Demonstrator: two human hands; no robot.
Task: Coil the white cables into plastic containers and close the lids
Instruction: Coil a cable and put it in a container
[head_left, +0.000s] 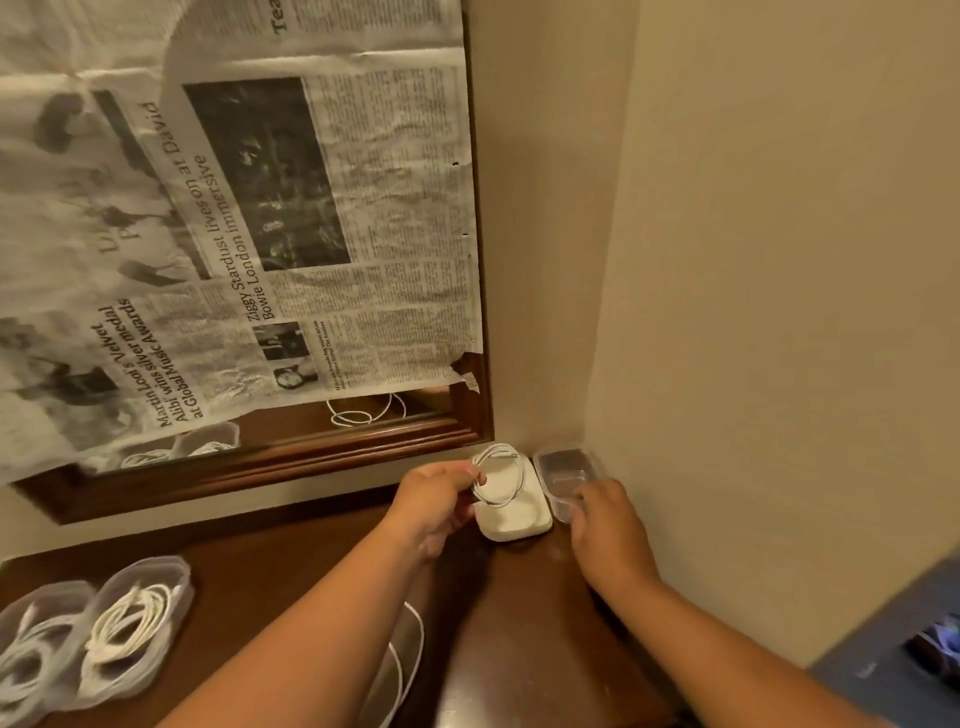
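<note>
My left hand (434, 499) pinches a coiled white cable (500, 475) and holds it just over a small white plastic container (519, 519) near the table's back corner. Beside that container lies a clear lid or box (563, 470), and my right hand (605, 525) rests at its near end with the fingers curled on its edge. More white cable (410, 639) trails over the table under my left forearm.
Two closed clear containers (137, 618) (31, 649) with coiled white cables sit at the left front of the dark wooden table (291, 561). A newspaper-covered mirror (234, 234) stands behind. The beige wall (753, 312) hems in the right side.
</note>
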